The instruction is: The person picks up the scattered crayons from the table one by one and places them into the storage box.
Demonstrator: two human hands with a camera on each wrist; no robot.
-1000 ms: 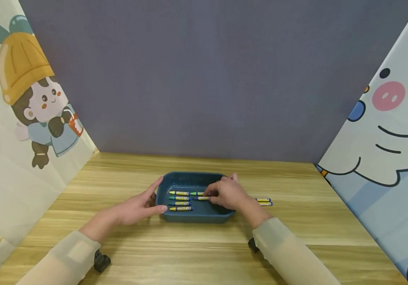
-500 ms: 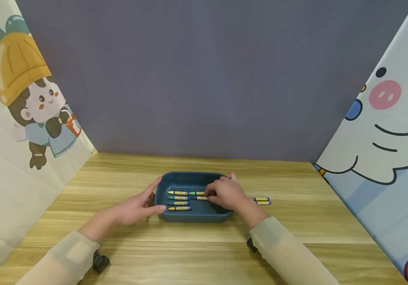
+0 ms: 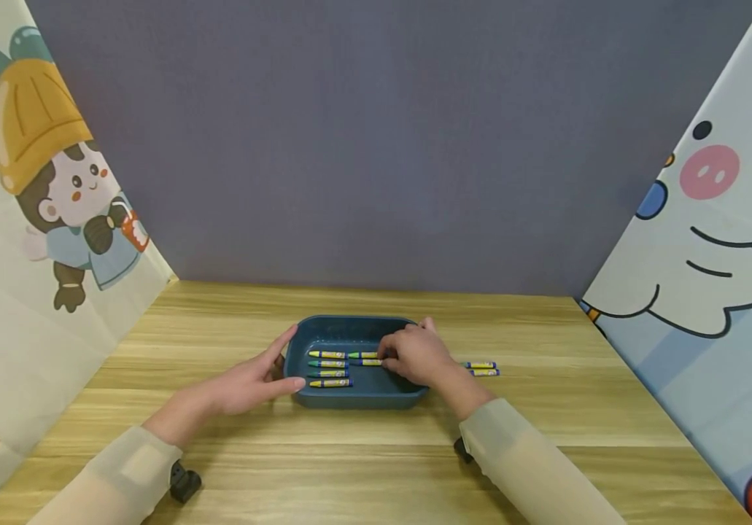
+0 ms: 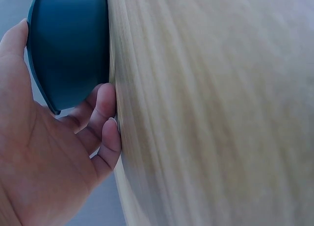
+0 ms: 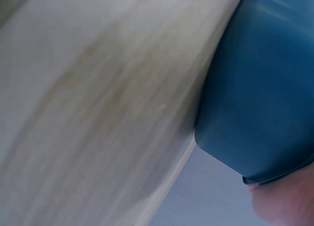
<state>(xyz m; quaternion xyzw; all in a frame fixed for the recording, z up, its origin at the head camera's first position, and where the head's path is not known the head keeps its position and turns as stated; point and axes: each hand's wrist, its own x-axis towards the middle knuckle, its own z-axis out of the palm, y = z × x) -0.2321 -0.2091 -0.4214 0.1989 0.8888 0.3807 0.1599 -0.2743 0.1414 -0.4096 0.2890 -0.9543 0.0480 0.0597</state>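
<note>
In the head view a dark blue tray (image 3: 362, 400) lies on the table, and my left hand (image 3: 241, 383) grips its left end. That thumb rests on the near rim; in the left wrist view the other fingers (image 4: 105, 106) curl beside the tray's outer wall. My right hand (image 3: 418, 356) reaches in over the right end and pinches the right end of a dark purple-blue crayon (image 3: 365, 362) on the tray floor. Just beyond lies a light green crayon (image 3: 362, 355), partly hidden by the fingers. A left column holds several yellow and green crayons, the nearest a yellow-orange crayon (image 3: 331, 383).
Right of the tray, two more crayons (image 3: 483, 372) lie on the wooden table (image 3: 323, 467), partly behind the right wrist. A grey panel (image 3: 376, 146) stands at the back, with printed cartoon sheets on both sides.
The purple-blue crayon has slid slightly left, its tip now about level with the light green crayon's, and more of its yellow label shows. The left hand stays on the tray.
</note>
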